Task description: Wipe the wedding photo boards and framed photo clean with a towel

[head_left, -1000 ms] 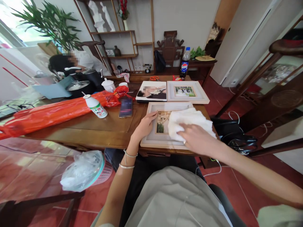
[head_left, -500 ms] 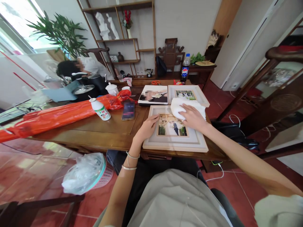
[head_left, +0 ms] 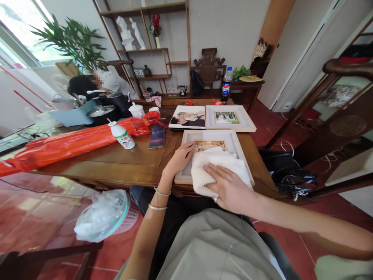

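My flattened right grip [head_left: 229,186] presses cloth [head_left: 205,167] against the frame [head_left: 234,140], my uncurled left grip [head_left: 180,157] upon its left side

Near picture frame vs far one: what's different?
The near frame has the left hand and a white cloth on it; the far frame has neither.
The near frame's photo is mostly covered; the far frame's photo shows whole.
Both have pale rims and light borders around the photo.

Fluffy cloth [head_left: 201,173] (matt), glossy wooden table [head_left: 136,165]
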`<state>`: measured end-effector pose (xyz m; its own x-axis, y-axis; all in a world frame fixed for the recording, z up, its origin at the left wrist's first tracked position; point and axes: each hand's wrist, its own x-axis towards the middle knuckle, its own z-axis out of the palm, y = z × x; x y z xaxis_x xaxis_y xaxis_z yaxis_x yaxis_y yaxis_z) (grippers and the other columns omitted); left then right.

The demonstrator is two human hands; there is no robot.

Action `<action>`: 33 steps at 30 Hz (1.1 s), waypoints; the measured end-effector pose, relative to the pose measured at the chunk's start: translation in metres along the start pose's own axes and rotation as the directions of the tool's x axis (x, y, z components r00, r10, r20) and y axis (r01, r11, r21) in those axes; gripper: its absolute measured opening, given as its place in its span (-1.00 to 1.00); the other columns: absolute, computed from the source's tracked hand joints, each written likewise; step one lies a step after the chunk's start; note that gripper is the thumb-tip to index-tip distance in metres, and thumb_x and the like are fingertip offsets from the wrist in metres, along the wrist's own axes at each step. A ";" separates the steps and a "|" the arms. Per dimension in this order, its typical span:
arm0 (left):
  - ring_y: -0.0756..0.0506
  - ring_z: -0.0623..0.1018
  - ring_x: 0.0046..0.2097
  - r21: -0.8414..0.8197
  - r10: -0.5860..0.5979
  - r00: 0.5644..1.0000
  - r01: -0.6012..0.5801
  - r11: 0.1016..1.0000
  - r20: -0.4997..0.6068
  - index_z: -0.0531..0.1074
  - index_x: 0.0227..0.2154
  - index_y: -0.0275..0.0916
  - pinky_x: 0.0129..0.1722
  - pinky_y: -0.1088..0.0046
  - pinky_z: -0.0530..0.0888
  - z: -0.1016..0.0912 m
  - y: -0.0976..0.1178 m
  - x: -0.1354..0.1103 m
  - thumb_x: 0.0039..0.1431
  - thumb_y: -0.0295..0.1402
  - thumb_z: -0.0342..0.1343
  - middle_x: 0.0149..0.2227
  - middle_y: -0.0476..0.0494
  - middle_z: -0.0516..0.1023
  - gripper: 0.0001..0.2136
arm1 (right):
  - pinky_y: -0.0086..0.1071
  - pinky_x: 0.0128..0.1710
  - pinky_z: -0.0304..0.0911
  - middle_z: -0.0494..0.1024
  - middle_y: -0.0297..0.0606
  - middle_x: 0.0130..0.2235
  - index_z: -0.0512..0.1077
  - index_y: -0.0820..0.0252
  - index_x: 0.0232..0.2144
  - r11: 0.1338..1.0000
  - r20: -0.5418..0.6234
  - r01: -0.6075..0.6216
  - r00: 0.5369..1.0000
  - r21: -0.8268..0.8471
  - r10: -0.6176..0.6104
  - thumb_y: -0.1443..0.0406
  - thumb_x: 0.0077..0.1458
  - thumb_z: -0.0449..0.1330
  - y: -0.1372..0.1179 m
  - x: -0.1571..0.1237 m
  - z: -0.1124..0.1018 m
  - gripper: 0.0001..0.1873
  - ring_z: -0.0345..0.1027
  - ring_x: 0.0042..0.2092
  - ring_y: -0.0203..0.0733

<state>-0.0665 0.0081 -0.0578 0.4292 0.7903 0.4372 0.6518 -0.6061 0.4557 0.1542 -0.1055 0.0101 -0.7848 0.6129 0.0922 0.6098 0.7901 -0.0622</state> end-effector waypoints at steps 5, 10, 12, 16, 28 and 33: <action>-0.17 0.35 0.24 0.018 -0.011 1.000 0.011 1.000 -0.001 0.40 0.09 -0.35 0.27 0.19 0.26 0.001 -0.002 0.000 0.32 -0.45 -0.14 0.20 -0.30 0.38 -0.64 | 0.04 0.27 -0.04 0.23 0.02 0.28 0.52 0.24 -0.05 0.983 -0.051 -0.132 0.991 -0.126 0.127 0.46 -0.05 0.17 0.069 0.027 0.012 -0.54 0.03 0.31 0.15; -0.16 0.34 0.25 0.005 -0.011 1.000 0.011 1.000 0.003 0.40 0.10 -0.33 0.27 0.19 0.27 0.000 -0.001 0.000 0.33 -0.43 -0.13 0.21 -0.27 0.37 -0.64 | 0.09 0.28 -0.15 0.22 -0.01 0.29 0.50 0.25 -0.03 0.929 -0.150 -0.242 0.967 -0.281 0.206 0.47 -0.04 0.16 0.128 0.052 0.010 -0.54 -0.04 0.33 0.14; -0.16 0.34 0.25 -0.007 -0.014 1.000 0.014 1.000 -0.003 0.40 0.10 -0.31 0.26 0.19 0.27 0.000 -0.001 0.000 0.32 -0.44 -0.12 0.21 -0.26 0.37 -0.65 | 0.05 0.26 -0.07 0.24 0.02 0.28 0.48 0.29 -0.02 0.918 -0.156 -0.263 0.962 -0.296 0.225 0.46 -0.01 0.13 0.133 0.059 0.008 -0.54 0.02 0.31 0.14; -0.16 0.35 0.24 -0.007 -0.014 1.000 0.014 1.000 -0.001 0.41 0.09 -0.32 0.27 0.20 0.27 0.000 -0.002 0.001 0.32 -0.44 -0.12 0.20 -0.26 0.38 -0.64 | -0.14 -0.01 0.28 0.40 0.08 0.15 0.50 0.31 -0.08 0.934 -0.061 -0.211 0.977 -0.287 0.202 0.48 -0.02 0.08 0.101 0.055 -0.002 -0.58 0.34 0.10 0.10; -0.14 0.33 0.25 -0.018 -0.006 1.000 0.006 1.000 0.000 0.39 0.11 -0.29 0.28 0.21 0.25 0.001 -0.002 0.000 0.30 -0.48 -0.13 0.21 -0.23 0.37 -0.62 | 0.02 0.21 0.08 0.25 0.10 0.26 0.54 0.26 -0.12 1.000 0.024 -0.018 1.000 0.011 0.018 0.37 -0.05 0.18 0.001 0.008 0.001 -0.62 0.10 0.27 0.21; -0.15 0.32 0.26 -0.022 -0.028 1.000 0.028 0.999 -0.002 0.39 0.11 -0.32 0.27 0.16 0.26 0.002 -0.004 0.000 0.30 -0.51 -0.18 0.21 -0.27 0.36 -0.60 | 0.07 0.27 -0.06 0.21 0.03 0.29 0.49 0.27 0.00 0.963 -0.046 -0.213 0.977 -0.165 0.209 0.46 0.00 0.14 0.078 0.042 0.009 -0.53 -0.01 0.32 0.19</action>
<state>-0.0677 0.0105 -0.0611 0.4095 0.8070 0.4256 0.6499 -0.5854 0.4847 0.1682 -0.0181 0.0004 -0.6343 0.7632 0.1233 0.7730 0.6288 0.0845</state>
